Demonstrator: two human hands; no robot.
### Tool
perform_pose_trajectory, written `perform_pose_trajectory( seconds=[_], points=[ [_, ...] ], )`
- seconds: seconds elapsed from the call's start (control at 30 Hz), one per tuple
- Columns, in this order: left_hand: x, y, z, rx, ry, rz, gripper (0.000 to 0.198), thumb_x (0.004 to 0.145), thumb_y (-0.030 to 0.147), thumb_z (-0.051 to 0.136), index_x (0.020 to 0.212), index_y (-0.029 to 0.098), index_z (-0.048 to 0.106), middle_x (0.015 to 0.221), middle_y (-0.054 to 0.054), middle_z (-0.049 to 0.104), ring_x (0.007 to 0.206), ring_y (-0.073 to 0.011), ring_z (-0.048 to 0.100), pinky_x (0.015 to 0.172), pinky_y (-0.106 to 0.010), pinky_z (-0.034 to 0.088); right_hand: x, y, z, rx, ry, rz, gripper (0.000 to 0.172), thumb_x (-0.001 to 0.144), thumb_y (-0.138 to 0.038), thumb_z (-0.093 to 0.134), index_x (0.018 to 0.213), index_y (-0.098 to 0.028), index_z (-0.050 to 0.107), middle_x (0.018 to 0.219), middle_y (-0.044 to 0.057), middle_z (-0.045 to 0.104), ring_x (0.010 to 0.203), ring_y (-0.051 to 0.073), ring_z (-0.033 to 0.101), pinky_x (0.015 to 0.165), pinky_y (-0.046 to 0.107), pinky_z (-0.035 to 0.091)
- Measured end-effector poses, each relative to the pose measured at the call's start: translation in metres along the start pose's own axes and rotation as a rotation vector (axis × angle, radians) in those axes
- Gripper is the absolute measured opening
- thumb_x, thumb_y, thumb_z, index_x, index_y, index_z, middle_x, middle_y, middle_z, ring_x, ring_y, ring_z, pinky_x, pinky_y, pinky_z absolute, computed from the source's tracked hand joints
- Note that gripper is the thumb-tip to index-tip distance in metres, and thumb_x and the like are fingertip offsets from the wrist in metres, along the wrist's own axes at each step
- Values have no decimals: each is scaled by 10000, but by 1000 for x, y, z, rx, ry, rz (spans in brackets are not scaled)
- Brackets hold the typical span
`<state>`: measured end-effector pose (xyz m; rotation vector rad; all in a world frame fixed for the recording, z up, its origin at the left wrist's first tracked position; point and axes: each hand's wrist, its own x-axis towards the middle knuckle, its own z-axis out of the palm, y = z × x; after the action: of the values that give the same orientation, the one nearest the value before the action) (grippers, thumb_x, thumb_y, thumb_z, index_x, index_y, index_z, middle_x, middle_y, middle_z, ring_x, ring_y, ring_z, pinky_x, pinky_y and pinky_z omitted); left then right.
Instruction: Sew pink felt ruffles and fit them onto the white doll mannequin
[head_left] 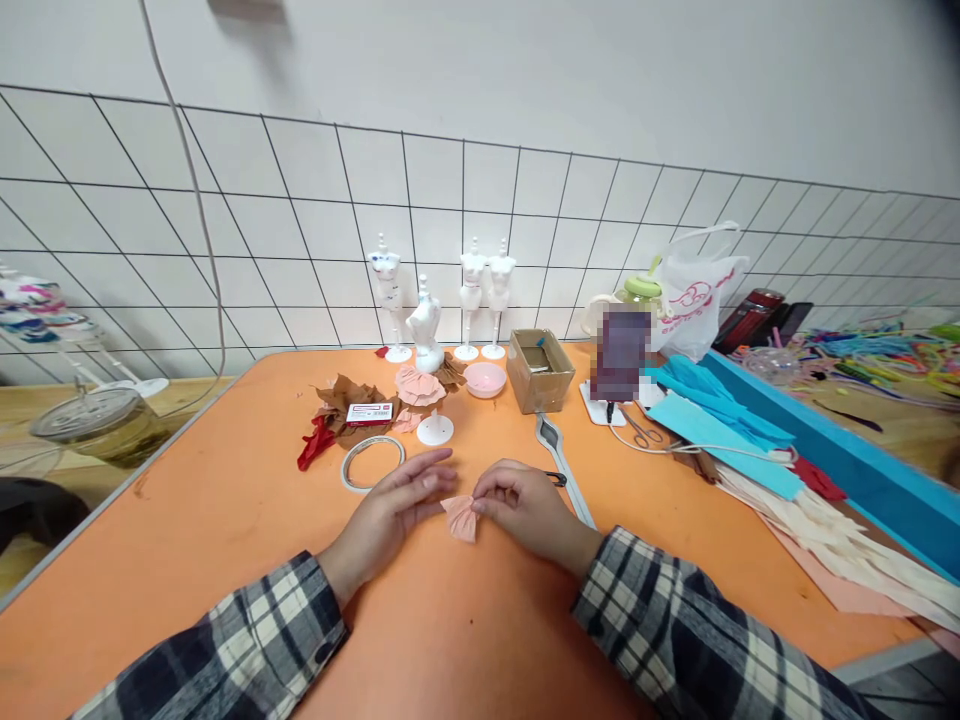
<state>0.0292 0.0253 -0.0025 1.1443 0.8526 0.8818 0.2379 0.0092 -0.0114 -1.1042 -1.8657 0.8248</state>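
Between my hands is a small fan-shaped piece of pink crepe paper (460, 518), pleated and gathered at one end. My right hand (529, 508) pinches its gathered end between thumb and fingers. On the other side my left hand (390, 520) lies with its fingers stretched out, close to the paper's left edge; I cannot tell whether it touches it. Beyond the left hand lies a roll of double-sided tape (346, 470). Ahead stands a small white stand (435, 431) with ruffled pink paper (418, 386) above it.
White mini mannequins (427, 325) line the wall. A pink bowl (485, 379) and cardboard box (541, 375) stand before them. Brown paper (349, 395) with a red-and-white box (369, 413) lies left. Right are a phone (621, 352), scissors (643, 434), a grey strap (570, 475) and blue paper (727, 445).
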Motion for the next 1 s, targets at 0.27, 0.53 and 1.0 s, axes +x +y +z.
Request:
perform_pose_trajectory(
  seconds=[0.27, 0.53, 1.0],
  points=[
    [-4, -2, 9, 717, -41, 142, 255, 868, 387, 580, 796, 203, 741, 817, -46, 751, 785, -192, 669, 752, -288, 496, -6, -8, 0, -92, 1, -27, 144, 856, -293, 625, 954, -200, 677, 895, 46, 698, 805, 158, 628, 713, 288, 464],
    [-4, -5, 15, 500, 0, 85, 293, 819, 436, 630, 818, 151, 697, 813, -67, 733, 779, -199, 656, 730, -293, 500, -2, -5, 16, 288, 73, 204, 190, 770, -343, 695, 854, -172, 697, 793, 38, 707, 741, 154, 642, 682, 273, 519],
    [52, 6, -24, 1105, 542, 318, 341, 775, 387, 645, 1038, 179, 584, 1056, -90, 638, 959, -272, 580, 789, -362, 435, 97, -68, -59, 198, 156, -106, 234, 775, -298, 711, 1001, -241, 713, 766, 1, 696, 694, 144, 621, 632, 278, 498]
  ],
)
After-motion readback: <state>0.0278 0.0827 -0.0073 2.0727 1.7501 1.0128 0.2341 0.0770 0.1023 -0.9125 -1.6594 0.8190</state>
